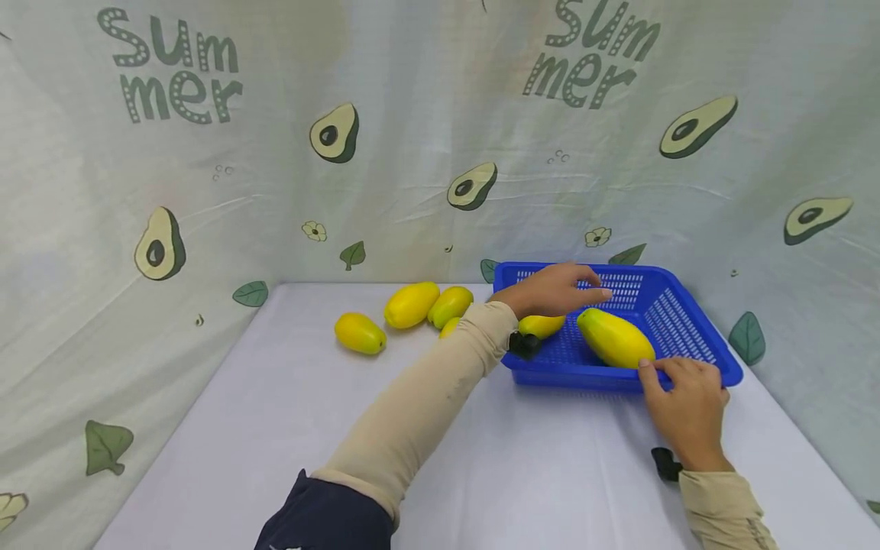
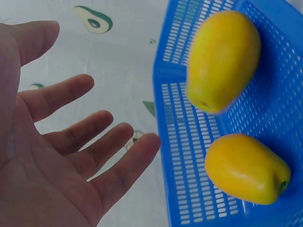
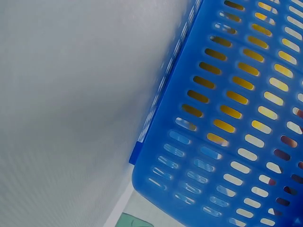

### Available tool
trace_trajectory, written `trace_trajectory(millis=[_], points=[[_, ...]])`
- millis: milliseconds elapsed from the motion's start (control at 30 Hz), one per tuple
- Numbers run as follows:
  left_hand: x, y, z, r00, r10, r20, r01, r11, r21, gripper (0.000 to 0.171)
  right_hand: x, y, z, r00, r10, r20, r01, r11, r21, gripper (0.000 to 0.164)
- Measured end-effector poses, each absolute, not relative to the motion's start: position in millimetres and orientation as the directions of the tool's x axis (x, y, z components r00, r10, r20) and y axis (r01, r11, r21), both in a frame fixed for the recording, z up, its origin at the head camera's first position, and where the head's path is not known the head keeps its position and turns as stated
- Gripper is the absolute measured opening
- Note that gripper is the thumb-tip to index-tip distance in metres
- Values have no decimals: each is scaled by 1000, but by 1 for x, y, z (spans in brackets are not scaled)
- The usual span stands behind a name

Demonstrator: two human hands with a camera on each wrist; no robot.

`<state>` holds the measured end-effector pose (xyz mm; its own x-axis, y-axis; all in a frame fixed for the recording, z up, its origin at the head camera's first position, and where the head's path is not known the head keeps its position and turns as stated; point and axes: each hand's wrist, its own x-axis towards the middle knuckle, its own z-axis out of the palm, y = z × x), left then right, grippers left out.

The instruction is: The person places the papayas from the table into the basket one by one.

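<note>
A blue plastic basket [image 1: 550, 376] with slotted walls stands at the right of the table. Inside it lie a large yellow papaya [image 1: 616, 340] and a second papaya [image 1: 539, 327], partly covered by the left forearm. My left hand [image 1: 560, 286] is over the basket's back left part, fingers spread and palm bare in the left wrist view. At the front right corner, my right hand [image 1: 690, 409] grips the basket's rim, thumb tip close to the large papaya. From the right wrist, the slotted bottom [image 3: 222, 109] shows yellow fruit through its holes.
Left of the basket, several yellow papayas lie on the white-covered table, among them a near one [image 1: 360, 333], a larger one [image 1: 412, 305] and a greener one [image 1: 450, 306]. A patterned cloth curtain [image 1: 406, 176] hangs right behind the table and basket.
</note>
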<state>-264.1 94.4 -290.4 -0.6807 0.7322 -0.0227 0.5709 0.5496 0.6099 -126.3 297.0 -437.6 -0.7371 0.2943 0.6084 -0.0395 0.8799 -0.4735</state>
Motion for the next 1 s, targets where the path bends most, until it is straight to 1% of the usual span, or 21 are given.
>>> trace_trajectory(millis=[133,267,667,800,1000], points=[[-269,79,-289,-661,750,22,589,502,633,44,-126,297,-439,-734,300,609,-41,876,-481,34],[-276,63,-289,-656,752,68,598,463,654,41,-127,297,-439,-729,296,617,-53,875,-482,34],[-289,24,-296,-692,712,121,584,453,673,35,-127,301,-435,-747,305,591,-32,871,-490,36],[-292,10,-292,-717,689,105,554,472,685,36,-127,300,-437,-744,302,596,-40,870,-491,35],[-300,-14,-287,-739,671,63,482,461,745,36,-129,299,-439,-736,297,609,-57,869,-491,33]])
